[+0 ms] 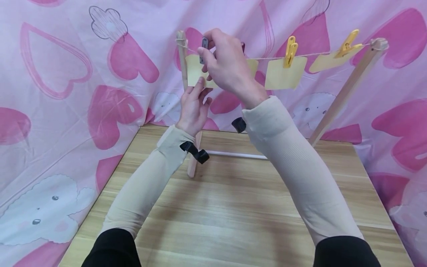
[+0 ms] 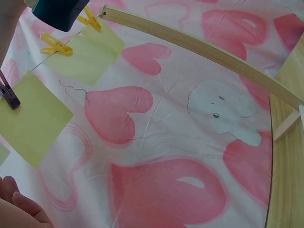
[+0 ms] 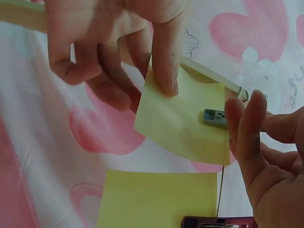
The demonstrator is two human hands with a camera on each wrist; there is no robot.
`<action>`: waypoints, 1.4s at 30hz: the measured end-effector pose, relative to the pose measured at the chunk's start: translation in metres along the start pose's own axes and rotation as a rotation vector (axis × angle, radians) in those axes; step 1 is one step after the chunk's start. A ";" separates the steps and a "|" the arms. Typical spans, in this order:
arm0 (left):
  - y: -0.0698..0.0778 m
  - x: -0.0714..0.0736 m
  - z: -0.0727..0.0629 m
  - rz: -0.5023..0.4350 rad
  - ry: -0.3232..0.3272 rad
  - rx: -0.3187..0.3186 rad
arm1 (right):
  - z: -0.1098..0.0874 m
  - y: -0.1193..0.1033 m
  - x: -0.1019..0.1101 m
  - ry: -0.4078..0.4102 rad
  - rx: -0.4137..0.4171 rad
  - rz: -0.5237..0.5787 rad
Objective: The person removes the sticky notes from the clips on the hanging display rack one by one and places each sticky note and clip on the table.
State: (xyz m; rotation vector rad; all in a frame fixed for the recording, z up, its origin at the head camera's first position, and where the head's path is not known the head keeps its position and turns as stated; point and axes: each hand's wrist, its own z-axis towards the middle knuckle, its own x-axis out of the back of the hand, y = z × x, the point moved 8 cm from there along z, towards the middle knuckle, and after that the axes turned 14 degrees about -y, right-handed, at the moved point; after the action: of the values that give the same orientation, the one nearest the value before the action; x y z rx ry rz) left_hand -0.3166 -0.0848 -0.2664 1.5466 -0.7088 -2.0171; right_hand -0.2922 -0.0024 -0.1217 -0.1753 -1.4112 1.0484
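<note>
A yellow paper note (image 1: 192, 70) hangs at the left end of a string. My left hand (image 1: 195, 111) pinches its lower edge, thumb in front and fingers behind. My right hand (image 1: 227, 61) pinches a grey-blue clothespin (image 1: 204, 48) at the note's top edge, by the string. In the right wrist view the clothespin's tip (image 3: 213, 117) overlaps the note (image 3: 183, 126), and the left thumb (image 3: 166, 61) lies on the paper. Beside it, a second yellow note (image 3: 156, 197) hangs under a dark red clip (image 3: 218, 222), mostly hidden behind my right hand in the head view.
Two more notes hang farther right, one (image 1: 281, 78) under a yellow clothespin (image 1: 291, 52), the other (image 1: 330, 61) under another yellow clothespin (image 1: 347, 43). Wooden posts (image 1: 350, 89) hold the string above the wooden table (image 1: 220, 207). A white rod (image 1: 237, 154) runs low between them, before a pink heart-patterned cloth (image 1: 66, 122).
</note>
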 end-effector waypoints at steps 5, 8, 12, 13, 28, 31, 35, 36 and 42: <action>0.000 0.002 0.000 0.002 0.003 -0.004 | -0.002 -0.007 0.002 0.038 0.077 -0.134; 0.000 0.003 0.000 0.003 0.013 -0.008 | -0.003 -0.011 0.005 0.081 0.103 -0.211; 0.001 0.003 0.000 0.020 0.018 -0.011 | -0.003 -0.013 0.007 0.116 0.108 -0.217; 0.001 0.004 0.000 0.022 0.020 -0.011 | -0.003 -0.013 0.008 0.124 0.112 -0.213; 0.001 0.003 -0.003 0.026 0.026 -0.024 | -0.010 -0.018 0.014 0.231 0.204 -0.177; 0.002 0.001 -0.004 0.026 0.023 -0.021 | -0.011 -0.018 0.015 0.251 0.221 -0.151; 0.003 -0.001 -0.005 0.016 0.017 -0.023 | -0.013 -0.019 0.018 0.274 0.241 -0.119; 0.003 -0.001 -0.005 0.023 0.013 -0.022 | -0.013 -0.019 0.018 0.278 0.248 -0.113; 0.005 0.000 -0.006 0.035 0.015 -0.020 | -0.014 -0.021 0.023 0.308 0.286 -0.064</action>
State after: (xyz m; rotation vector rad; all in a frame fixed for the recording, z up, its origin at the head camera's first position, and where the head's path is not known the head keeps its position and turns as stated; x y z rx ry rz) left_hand -0.3103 -0.0892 -0.2646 1.5260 -0.7038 -1.9790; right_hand -0.2742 0.0075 -0.0945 -0.0780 -0.9735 1.1057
